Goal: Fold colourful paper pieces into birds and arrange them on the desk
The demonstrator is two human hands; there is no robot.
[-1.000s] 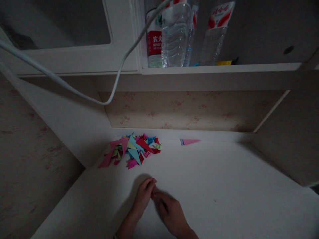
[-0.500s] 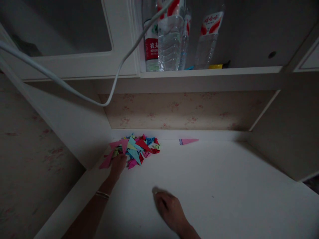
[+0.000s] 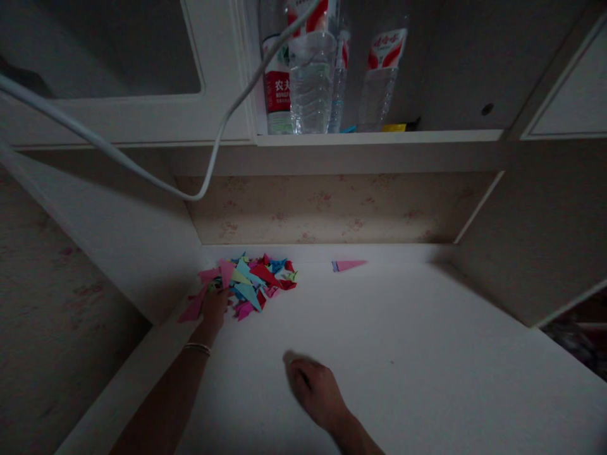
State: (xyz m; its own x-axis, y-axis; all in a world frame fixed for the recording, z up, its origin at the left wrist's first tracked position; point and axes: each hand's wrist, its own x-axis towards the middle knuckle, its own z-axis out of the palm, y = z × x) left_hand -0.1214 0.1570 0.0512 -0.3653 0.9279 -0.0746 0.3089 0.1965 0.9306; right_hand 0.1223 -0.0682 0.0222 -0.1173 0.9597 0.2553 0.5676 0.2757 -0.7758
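On the white desktop at the back left lies a pile of coloured folded paper pieces (image 3: pixel 246 292), in pink, red, light blue, green and magenta, many of them pointed. My left hand (image 3: pixel 214 309) reaches into the left part of this pile, touching it. Its fingertips are mostly hidden among the papers, so I cannot tell whether they grip a piece. My right hand (image 3: pixel 317 387) rests on the desktop in a loose fist, apart from the pile, with no object showing in it. A single pink folded paper (image 3: pixel 351 265) lies to the right of the pile, near the back edge.
A white cable (image 3: pixel 164 187) loops across the upper left, in front of a cabinet door (image 3: pixel 222 120). Above the desktop, a shelf (image 3: pixel 379 137) holds several plastic bottles (image 3: pixel 310 82). A side panel (image 3: pixel 161 272) bounds the left, another panel (image 3: pixel 526 234) the right.
The view has shifted slightly, moving everything a little to the left. My left hand stays at the pile's left part, and my right hand still rests in a fist.
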